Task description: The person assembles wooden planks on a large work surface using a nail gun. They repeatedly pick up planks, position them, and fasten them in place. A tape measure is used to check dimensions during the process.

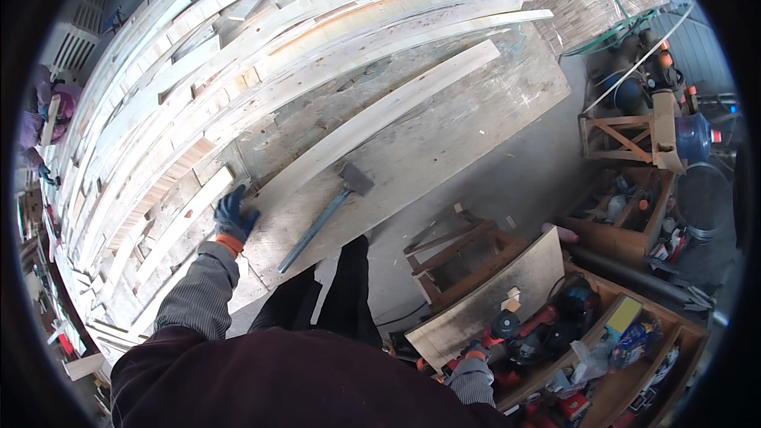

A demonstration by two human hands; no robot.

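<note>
A worktable [468, 136] bears boards [388, 108] and a hammer [337, 204].

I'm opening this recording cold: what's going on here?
Someone in gloves is at a table spread with wooden strips. Their left hand is open over it, beside the near end of a long pale board; contact is unclear. Their right hand is down at a red-and-black power tool near a wooden toolbox, though its grip is hard to make out. A hammer lies on the table.

Pale plank [380, 120] flat on worktable [476, 131], red-black power tool [499, 329] slanted
</note>
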